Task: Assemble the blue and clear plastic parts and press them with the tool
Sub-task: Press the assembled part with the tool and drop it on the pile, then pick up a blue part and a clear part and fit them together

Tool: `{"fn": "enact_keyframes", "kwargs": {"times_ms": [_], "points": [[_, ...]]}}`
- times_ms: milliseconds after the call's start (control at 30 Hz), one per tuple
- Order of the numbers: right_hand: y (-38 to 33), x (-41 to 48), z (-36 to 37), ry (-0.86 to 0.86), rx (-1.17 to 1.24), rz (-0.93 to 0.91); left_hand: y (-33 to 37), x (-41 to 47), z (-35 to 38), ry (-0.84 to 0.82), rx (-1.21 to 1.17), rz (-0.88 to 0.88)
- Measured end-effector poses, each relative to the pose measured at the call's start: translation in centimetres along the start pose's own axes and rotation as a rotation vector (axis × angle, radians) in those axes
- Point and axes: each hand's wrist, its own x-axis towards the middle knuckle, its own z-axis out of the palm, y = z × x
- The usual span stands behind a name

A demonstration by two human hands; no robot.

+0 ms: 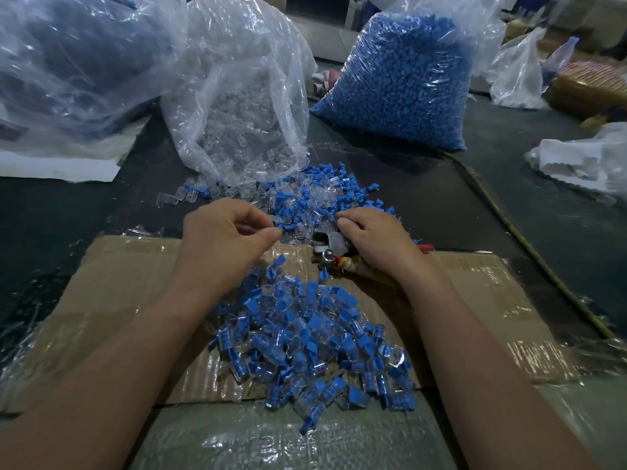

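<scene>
Loose blue and clear plastic parts (305, 201) lie scattered on the dark table beyond my hands. My left hand (224, 239) hovers at the near edge of that scatter, thumb and fingers curled and pinching a small blue part (279, 226). My right hand (376, 242) grips the metal pressing tool (327, 247), whose grey jaws point left and whose red handles are mostly hidden under my palm. A heap of assembled blue-and-clear pieces (312, 340) sits on the taped cardboard (118, 300) between my forearms.
An open clear bag of clear parts (237, 106) spills toward the scatter. A full bag of blue parts (403, 79) stands at the back right. Large plastic bags (68, 62) fill the back left, with more bags and boxes (583, 86) at the far right.
</scene>
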Motion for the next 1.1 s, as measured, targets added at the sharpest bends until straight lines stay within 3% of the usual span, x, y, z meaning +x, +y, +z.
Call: {"fn": "enact_keyframes", "kwargs": {"times_ms": [333,733,833,933,1100], "points": [[0.4,0.2,-0.4,0.090,-0.032,0.015,0.5,-0.3,0.0,-0.089,0.048,0.020],[0.4,0.2,-0.1,0.128,0.144,0.025,0.6,-0.5,-0.1,-0.113,-0.019,0.012],[0.5,0.1,-0.1,0.148,0.162,0.026,0.4,-0.4,-0.1,-0.173,0.054,0.049],[0.4,-0.2,-0.4,0.197,0.255,0.005,0.5,-0.4,-0.1,-0.196,0.076,0.063],[0.0,-1.0,-1.0,0.281,0.476,-0.027,0.8,-0.4,-0.4,-0.113,-0.080,-0.023]]}}
